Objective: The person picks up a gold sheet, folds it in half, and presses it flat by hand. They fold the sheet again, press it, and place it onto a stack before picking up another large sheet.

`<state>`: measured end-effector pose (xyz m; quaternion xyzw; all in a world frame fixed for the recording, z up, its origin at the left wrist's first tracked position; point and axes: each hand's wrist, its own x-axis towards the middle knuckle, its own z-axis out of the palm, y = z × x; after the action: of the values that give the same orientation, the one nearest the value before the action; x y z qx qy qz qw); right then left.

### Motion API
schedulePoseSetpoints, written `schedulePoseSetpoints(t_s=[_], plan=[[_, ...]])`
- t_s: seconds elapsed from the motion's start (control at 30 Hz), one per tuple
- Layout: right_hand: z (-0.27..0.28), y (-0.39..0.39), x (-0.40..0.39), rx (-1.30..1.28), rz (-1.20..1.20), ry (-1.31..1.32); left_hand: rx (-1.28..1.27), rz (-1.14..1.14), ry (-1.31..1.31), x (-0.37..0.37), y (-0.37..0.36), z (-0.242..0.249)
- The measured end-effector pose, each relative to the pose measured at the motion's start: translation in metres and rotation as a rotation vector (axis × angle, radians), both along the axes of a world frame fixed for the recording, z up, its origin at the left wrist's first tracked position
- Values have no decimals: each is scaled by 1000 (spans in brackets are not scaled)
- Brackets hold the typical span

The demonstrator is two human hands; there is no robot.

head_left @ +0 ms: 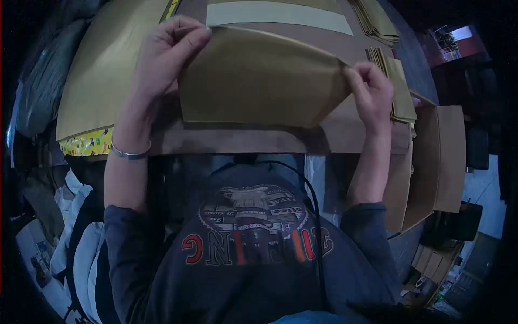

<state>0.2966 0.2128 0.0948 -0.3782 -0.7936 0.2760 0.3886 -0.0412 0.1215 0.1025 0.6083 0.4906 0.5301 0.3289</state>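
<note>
A brown kraft paper sheet (264,81) is stretched between my two hands above the front part of the table (237,141). My left hand (174,53) pinches its upper left corner, thumb on the near face. At the upper right corner, the thumb and curled fingers of my right hand (372,89) grip the paper. Its top edge slopes down toward the right, and its lower edge hangs close over the table's front edge. Behind it lies a pale strip (280,15) on brown paper.
Large brown sheets (102,70) cover the table's left side, over a yellow printed sheet (89,143). Stacks of folded brown paper stand at the right, one nearer (400,83) and one farther (376,20). An open cardboard box (449,154) stands beside the table's right end.
</note>
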Motion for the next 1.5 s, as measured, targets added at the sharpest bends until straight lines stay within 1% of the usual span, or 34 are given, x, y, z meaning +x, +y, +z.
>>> schedulePoseSetpoints(t_s=[0.03, 0.07, 0.1, 0.13, 0.17, 0.23, 0.27, 0.3, 0.33, 0.37, 0.43, 0.47, 0.53, 0.57, 0.6, 0.63, 0.67, 0.7, 0.73, 0.77, 0.83, 0.9, 0.93, 0.97, 1.03, 1.07, 1.1, 1.17, 1.2, 1.27, 1.37, 1.43, 1.5], plan=[[5, 12, -4, -41, -13, 176, -39, 45, -103, 2, 10, 3], [10, 19, -11, -58, -51, 125, -79, 91, -208, 3, 19, 1], [11, 27, -18, -72, -86, 73, -178, 144, -116, 4, 26, -8], [-3, 40, -17, -140, -46, 31, -275, 197, -21, 4, 34, -23], [-19, 49, -19, -166, -72, -66, -291, 187, -42, -3, 46, -57], [-67, 68, -22, -234, -98, -215, -354, 263, 116, -3, 53, -105], [-82, 70, -25, -268, -123, -338, -358, 274, 218, -6, 58, -134], [-98, 71, -28, -303, -148, -460, -363, 284, 320, -8, 61, -153], [-131, 84, -26, -286, -119, -499, -460, 349, 596, -1, 58, -142], [-142, 82, -27, -288, -117, -500, -463, 350, 596, 1, 60, -144], [-150, 67, -40, 280, -300, -668, -394, 389, 603, 5, 63, -147], [-146, 64, -46, 183, -240, -712, -430, 446, 672, 8, 64, -148], [-146, 57, -66, 367, -170, -656, -426, 454, 682, 12, 60, -144], [-144, 46, -73, 330, -124, -688, -418, 459, 690, 13, 59, -142], [-152, 39, -78, 287, -77, -752, -492, 445, 689, 14, 60, -139], [-158, 32, -82, 243, -32, -818, -496, 441, 691, 13, 58, -145], [-161, 26, -83, 180, -20, -918, -370, 475, 816, 11, 56, -154], [-161, 27, -83, 182, -18, -918, -240, 515, 935, 12, 55, -150], [-161, 29, -84, 176, -20, -907, -270, 514, 993, 18, 52, -148], [-164, 27, -83, 157, -26, -897, -277, 509, 995, 28, 46, -149], [-162, 26, -83, 161, -25, -909, 121, 296, 943, 46, 39, -150], [-161, 27, -81, 151, 5, -889, -35, -152, 782, 64, 21, -144], [-167, 29, -79, 189, -3, -854, -59, -285, 800, 70, 14, -147], [-167, 33, -75, 185, -11, -858, -55, -294, 797, 76, 5, -147], [-156, 41, -66, 129, 127, -764, 29, -345, 922, 84, -13, -147], [-157, 47, -61, 255, 131, -726, 43, -318, 878, 85, -17, -148], [-156, 54, -61, 250, 123, -729, 46, -327, 876, 87, -20, -149], [-146, 66, -66, 118, 229, -641, 59, -260, 819, 91, -24, -154], [-135, 59, -72, 143, 151, -647, 63, -266, 819, 93, -26, -155], [-144, 69, -79, 155, 131, -666, 110, -189, 854, 97, -28, -157], [-157, 84, -90, 160, 122, -706, 123, -154, 874, 100, -30, -158], [-154, 83, -93, 152, 129, -729, 125, -160, 847, 100, -28, -162], [-152, 79, -93, 162, 86, -700, 128, -167, 818, 101, -28, -163]])
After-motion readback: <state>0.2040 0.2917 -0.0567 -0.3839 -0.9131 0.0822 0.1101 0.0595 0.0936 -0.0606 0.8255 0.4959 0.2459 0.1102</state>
